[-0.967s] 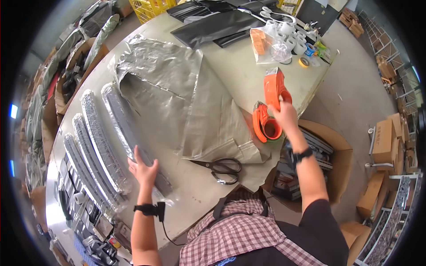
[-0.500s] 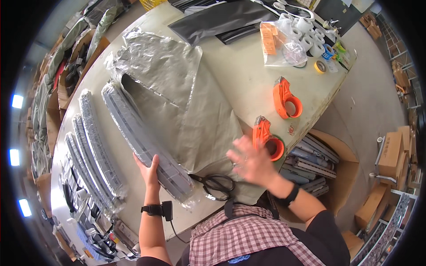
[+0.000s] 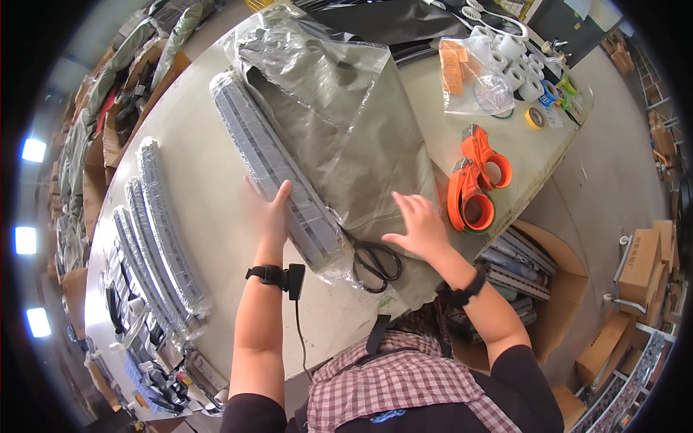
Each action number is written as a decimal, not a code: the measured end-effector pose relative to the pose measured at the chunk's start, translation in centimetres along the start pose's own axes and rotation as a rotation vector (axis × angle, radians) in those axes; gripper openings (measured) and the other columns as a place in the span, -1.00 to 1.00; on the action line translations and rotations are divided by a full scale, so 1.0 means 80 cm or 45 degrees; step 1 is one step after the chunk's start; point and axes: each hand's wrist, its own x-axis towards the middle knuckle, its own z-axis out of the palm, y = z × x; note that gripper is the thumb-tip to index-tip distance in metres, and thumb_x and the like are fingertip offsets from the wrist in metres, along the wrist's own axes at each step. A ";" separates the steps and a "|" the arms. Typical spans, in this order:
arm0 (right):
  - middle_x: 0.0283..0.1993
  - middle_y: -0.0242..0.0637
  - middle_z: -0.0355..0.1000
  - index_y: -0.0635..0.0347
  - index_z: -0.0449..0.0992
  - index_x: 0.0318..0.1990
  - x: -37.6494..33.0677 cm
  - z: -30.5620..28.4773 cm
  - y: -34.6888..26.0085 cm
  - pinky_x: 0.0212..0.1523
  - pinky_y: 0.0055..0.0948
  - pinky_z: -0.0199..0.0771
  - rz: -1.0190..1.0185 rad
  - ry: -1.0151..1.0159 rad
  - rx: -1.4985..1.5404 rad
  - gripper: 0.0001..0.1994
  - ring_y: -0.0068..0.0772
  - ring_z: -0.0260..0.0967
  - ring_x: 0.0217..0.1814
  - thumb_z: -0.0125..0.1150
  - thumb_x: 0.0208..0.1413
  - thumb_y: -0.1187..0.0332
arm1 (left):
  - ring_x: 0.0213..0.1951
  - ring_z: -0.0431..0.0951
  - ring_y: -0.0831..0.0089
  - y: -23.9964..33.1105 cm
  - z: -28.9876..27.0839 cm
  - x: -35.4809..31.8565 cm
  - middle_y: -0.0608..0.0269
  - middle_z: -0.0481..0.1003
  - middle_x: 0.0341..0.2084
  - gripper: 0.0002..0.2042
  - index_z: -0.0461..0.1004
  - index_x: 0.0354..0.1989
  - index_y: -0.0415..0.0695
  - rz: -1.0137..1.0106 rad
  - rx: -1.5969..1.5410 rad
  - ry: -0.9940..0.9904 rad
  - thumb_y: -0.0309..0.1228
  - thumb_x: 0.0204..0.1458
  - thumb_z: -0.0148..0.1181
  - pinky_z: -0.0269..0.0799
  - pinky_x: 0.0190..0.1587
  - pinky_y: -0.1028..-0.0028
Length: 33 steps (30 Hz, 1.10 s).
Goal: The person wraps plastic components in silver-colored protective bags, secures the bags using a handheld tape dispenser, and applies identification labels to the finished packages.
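A long grey strip bundle wrapped in clear film lies slanted on the table, its upper part beside a large grey-green plastic sheet. My left hand is at the bundle's left edge, thumb spread from the fingers, which are blurred. Over the near part of the sheet is my right hand, fingers apart and holding nothing. Black-handled scissors rest at the bundle's near end, their blades hidden. Two orange tape dispensers sit close together to the right of my right hand.
Several more film-wrapped strips lie at the left. White rolls, a clear bag and yellow tape sit at the far right. Below the table's right edge stands a carton of long wrapped pieces.
The bundle, sheet and scissors have shifted away and to the right. The nearer tape dispenser now sits against the other one. My right hand has come in beside the sheet's near part.
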 end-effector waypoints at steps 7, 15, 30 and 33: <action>-0.46 -0.22 0.44 0.18 0.45 -0.45 0.064 -0.042 0.004 -0.38 -0.38 0.34 0.264 0.350 0.754 -0.82 -0.24 0.41 -0.38 0.14 0.04 0.26 | 0.23 0.10 0.18 -0.003 -0.020 -0.011 -0.21 -0.01 0.21 -0.03 -0.33 0.33 -0.17 -0.204 -0.059 -0.114 -0.30 -0.12 0.32 0.02 0.22 0.27; -0.47 -0.20 0.41 0.14 0.33 -0.44 0.095 -0.136 -0.194 -0.46 -0.27 0.35 -0.358 0.429 0.081 -0.87 -0.20 0.42 -0.44 -0.04 0.12 0.35 | 0.15 0.24 0.05 0.091 -0.083 -0.008 -0.19 0.21 0.12 -0.42 0.27 0.10 -0.30 0.575 0.729 -0.145 -0.05 0.07 0.05 0.13 0.17 0.21; -0.38 -0.24 0.30 0.14 0.30 -0.38 0.007 -0.007 -0.275 -0.45 -0.22 0.36 -0.607 0.265 0.520 -0.98 -0.09 0.35 -0.41 -0.01 0.04 0.45 | -0.61 0.34 0.55 0.122 -0.158 0.014 0.32 0.40 -0.64 -0.87 0.45 -0.42 -0.24 0.016 0.148 -0.151 -0.44 -0.11 0.14 0.23 -0.59 0.48; -0.41 -0.19 0.31 0.18 0.29 -0.38 -0.025 0.060 -0.276 -0.45 -0.21 0.36 -0.669 0.018 0.540 -0.95 -0.07 0.36 -0.40 0.01 0.01 0.46 | -0.52 0.41 0.47 0.090 -0.231 -0.034 0.24 0.44 -0.55 -0.83 0.43 -0.31 -0.25 0.056 0.270 0.034 -0.44 -0.06 0.09 0.28 -0.51 0.48</action>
